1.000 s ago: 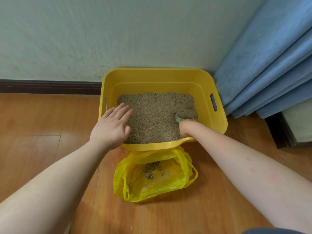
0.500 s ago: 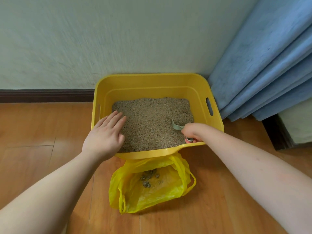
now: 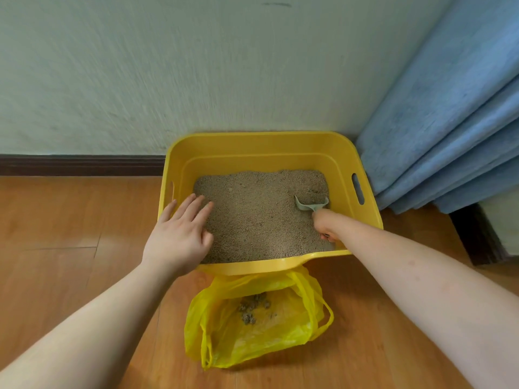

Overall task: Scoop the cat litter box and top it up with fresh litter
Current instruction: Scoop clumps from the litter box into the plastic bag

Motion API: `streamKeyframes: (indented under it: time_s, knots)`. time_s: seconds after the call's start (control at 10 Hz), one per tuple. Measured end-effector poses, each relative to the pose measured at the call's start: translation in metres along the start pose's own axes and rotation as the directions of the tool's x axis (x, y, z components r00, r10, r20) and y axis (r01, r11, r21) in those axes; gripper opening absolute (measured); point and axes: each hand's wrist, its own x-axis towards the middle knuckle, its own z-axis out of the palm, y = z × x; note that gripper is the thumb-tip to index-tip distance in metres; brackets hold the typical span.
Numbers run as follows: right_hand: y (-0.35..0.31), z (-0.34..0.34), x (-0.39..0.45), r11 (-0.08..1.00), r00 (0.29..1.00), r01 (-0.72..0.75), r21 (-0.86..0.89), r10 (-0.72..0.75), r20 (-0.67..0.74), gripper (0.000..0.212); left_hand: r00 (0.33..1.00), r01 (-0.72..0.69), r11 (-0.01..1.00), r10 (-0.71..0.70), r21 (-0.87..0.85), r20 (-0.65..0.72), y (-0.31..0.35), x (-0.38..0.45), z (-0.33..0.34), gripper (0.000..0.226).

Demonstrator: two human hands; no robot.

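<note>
A yellow litter box (image 3: pixel 261 144) stands on the floor against the wall, filled with tan litter (image 3: pixel 258 211). My left hand (image 3: pixel 179 234) lies flat over the box's near left rim, fingers straight and reaching onto the litter. My right hand (image 3: pixel 325 224) grips the handle of a small grey scoop (image 3: pixel 310 204), whose blade sits in the litter near the right wall. In front of the box lies an open yellow plastic bag (image 3: pixel 252 341) with several dark clumps (image 3: pixel 254 307) inside.
A pale wall with a dark baseboard (image 3: pixel 78 164) runs behind the box. Blue curtain folds (image 3: pixel 449 136) hang at the right, touching the box's far right corner. A dark-edged piece of furniture (image 3: pixel 486 234) stands at the far right. The floor is wood planks (image 3: pixel 56 234).
My right hand has pushed the scoop further right and away, toward the right wall of the box. The view has tilted up, and my left hand stays on the near left rim.
</note>
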Motion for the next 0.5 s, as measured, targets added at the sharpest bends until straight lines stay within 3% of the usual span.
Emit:
streamKeyframes:
  time_s: [0.2, 0.3, 0.4, 0.5]
  knots:
    - [-0.006, 0.001, 0.004, 0.979, 0.997, 0.075, 0.188, -0.079, 0.013, 0.008, 1.0, -0.007, 1.0, 0.007, -0.01, 0.005, 0.0, 0.001, 0.0, 0.066]
    - [-0.006, 0.008, 0.014, 0.984, 0.998, 0.055, 0.168, -0.054, -0.009, 0.029, 1.0, -0.014, 1.0, 0.014, -0.013, 0.008, 0.0, 0.001, 0.0, 0.065]
    - [-0.009, 0.007, 0.011, 0.979, 0.965, 0.202, 0.03, -0.194, -0.176, 0.038, 1.0, -0.005, 1.0, 0.005, -0.012, 0.011, 0.001, 0.001, -0.001, 0.065]
    - [-0.01, 0.004, 0.0, 0.947, 0.948, 0.211, -0.242, -0.259, -0.186, 0.048, 1.0, -0.003, 1.0, 0.003, -0.01, 0.016, 0.001, 0.001, -0.002, 0.065]
